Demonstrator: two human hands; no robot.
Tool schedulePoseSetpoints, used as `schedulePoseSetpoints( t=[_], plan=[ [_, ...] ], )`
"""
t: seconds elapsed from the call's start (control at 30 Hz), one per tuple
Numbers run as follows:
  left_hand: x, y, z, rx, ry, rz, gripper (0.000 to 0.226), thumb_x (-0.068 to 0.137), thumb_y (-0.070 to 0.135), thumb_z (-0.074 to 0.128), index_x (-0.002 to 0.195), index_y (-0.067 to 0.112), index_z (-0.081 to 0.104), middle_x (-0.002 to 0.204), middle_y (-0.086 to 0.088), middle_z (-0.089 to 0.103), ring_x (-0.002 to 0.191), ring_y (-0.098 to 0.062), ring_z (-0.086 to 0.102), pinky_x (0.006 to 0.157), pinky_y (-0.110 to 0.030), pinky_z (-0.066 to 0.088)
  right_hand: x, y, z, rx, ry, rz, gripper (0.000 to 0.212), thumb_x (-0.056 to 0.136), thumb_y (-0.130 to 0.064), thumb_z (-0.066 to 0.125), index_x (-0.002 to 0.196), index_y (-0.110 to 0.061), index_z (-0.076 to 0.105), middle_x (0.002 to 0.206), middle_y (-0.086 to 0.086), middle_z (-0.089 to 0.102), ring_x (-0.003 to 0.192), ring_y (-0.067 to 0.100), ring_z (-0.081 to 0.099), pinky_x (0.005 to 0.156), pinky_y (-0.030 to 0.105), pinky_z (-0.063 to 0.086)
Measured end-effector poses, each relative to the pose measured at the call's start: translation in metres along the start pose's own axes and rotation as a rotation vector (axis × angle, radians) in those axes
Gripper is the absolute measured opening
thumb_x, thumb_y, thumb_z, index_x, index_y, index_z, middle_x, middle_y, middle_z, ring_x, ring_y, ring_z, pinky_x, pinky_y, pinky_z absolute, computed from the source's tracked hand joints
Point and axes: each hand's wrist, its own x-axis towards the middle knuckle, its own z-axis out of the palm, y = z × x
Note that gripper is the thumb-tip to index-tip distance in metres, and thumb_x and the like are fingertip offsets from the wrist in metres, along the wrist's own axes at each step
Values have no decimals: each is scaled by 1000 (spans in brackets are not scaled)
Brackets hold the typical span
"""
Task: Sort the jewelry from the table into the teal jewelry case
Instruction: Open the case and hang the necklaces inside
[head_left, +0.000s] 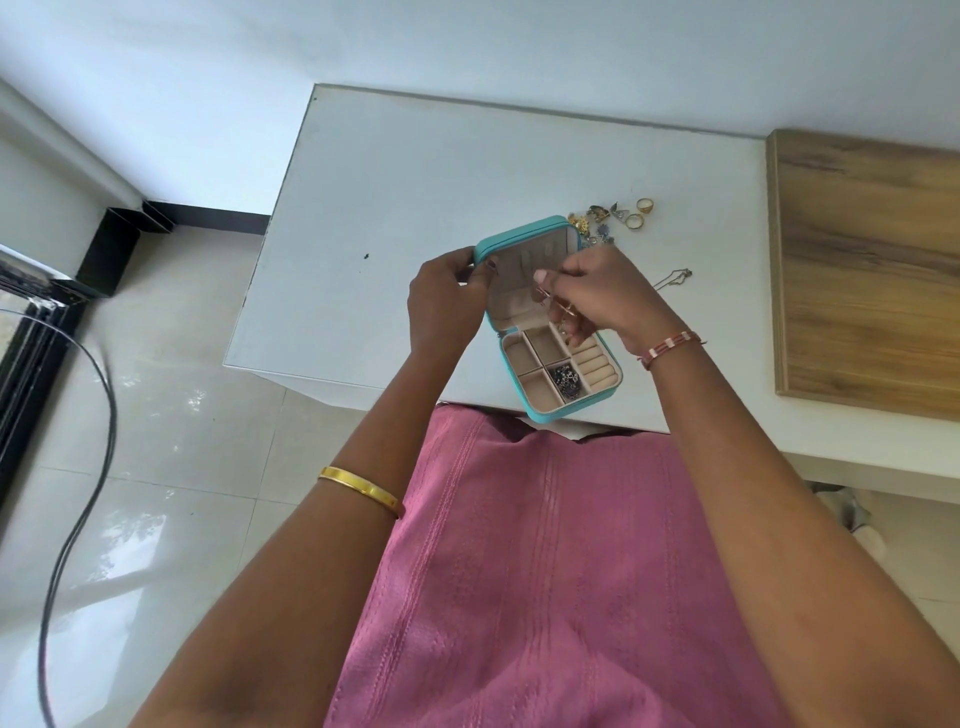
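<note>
White table (395, 208), teal jewelry case (563, 410), loose jewelry (613, 221), necklace (674, 277)

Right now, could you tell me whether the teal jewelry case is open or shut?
Open. The teal jewelry case has its lid raised, steadied by the left hand, and its beige compartments are exposed.

- Our left hand (445, 301) reaches forward toward twelve o'clock, forearm running up from seven o'clock, its fingers curled round the edge of the raised lid of the teal jewelry case (524, 275).
- Our right hand (605, 296) comes in from five o'clock, wrist bent, knuckles up.
- Its fingertips (543, 278) point toward nine o'clock and pinch a thin rose-gold piece (553, 301); what kind of piece we cannot tell.
- The two hands sit near each other, not touching.
</note>
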Motion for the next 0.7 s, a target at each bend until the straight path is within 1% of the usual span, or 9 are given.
schedulePoseSetpoints(
  t=[0.07, 0.13, 0.2, 0.27, 0.33, 0.4, 0.5, 0.6, 0.7],
  plan=[
    [0, 1, 0, -1, -1, 3, 47, 74, 41, 53, 109, 16, 70, 95, -7, 73, 91, -26, 68, 83, -47, 55, -3, 3, -2, 197, -48, 84, 23, 94, -17, 53, 73, -8, 60, 56, 8, 55, 31, 7, 41, 35, 17, 40],
    [0, 1, -1, -2, -1, 3, 47, 74, 41, 52, 110, 16, 70, 96, -7, 73, 92, -26, 68, 83, -47, 55, -4, 7, -3, 283, -76, 136, 19, 92, -18, 56, 82, -4, 64, 48, 2, 54, 31, 6, 37, 34, 14, 34],
    [-1, 1, 0, -2, -3, 4, 47, 74, 41, 52, 110, 17, 70, 96, -6, 73, 92, -25, 68, 83, -47, 55, -4, 10, -3, 295, -79, 162, 20, 89, -21, 61, 91, -1, 66, 42, -3, 51, 30, 5, 34, 33, 13, 29],
    [-1, 2, 0, -3, -7, 3, 47, 74, 41, 52, 109, 17, 70, 96, -6, 73, 92, -25, 68, 84, -47, 55, -5, 10, -3, 265, -61, 164, 19, 87, -22, 63, 93, -4, 65, 39, -5, 49, 28, 4, 29, 31, 12, 23],
    [-1, 3, 0, -5, -9, 2, 46, 73, 41, 52, 109, 17, 70, 95, -7, 73, 92, -26, 68, 84, -47, 55, -4, 9, -3, 268, -47, 154, 15, 90, -21, 59, 92, -6, 62, 37, -5, 49, 26, 3, 26, 30, 10, 19],
    [-2, 4, 0, -5, -9, 3, 46, 73, 41, 53, 108, 17, 70, 95, -7, 73, 92, -26, 68, 83, -47, 55, -3, 9, -3, 297, -29, 152, 18, 94, -19, 52, 99, -4, 59, 36, -4, 49, 24, 4, 25, 31, 10, 17],
    [-2, 4, 1, -3, -10, 9, 48, 74, 41, 52, 110, 15, 69, 95, -7, 73, 91, -27, 68, 83, -48, 55, -2, 7, -3, 223, -2, 117, 15, 95, -15, 50, 99, -4, 59, 35, -2, 52, 23, 4, 27, 31, 9, 19],
    [-1, 5, 1, -1, -9, 8, 48, 74, 41, 52, 111, 15, 69, 95, -7, 73, 91, -26, 68, 83, -47, 55, 0, 6, -2, 103, 50, 64, 12, 93, -12, 53, 82, -11, 57, 38, 0, 56, 23, 7, 34, 30, 11, 28],
    [-1, 6, 1, 6, -13, 10, 48, 74, 42, 52, 110, 16, 69, 94, -6, 73, 91, -26, 68, 83, -47, 55, 2, 6, 2, -178, 123, -39, 12, 90, -12, 55, 81, -10, 63, 59, 5, 64, 36, 12, 52, 39, 18, 43]
  ],
)
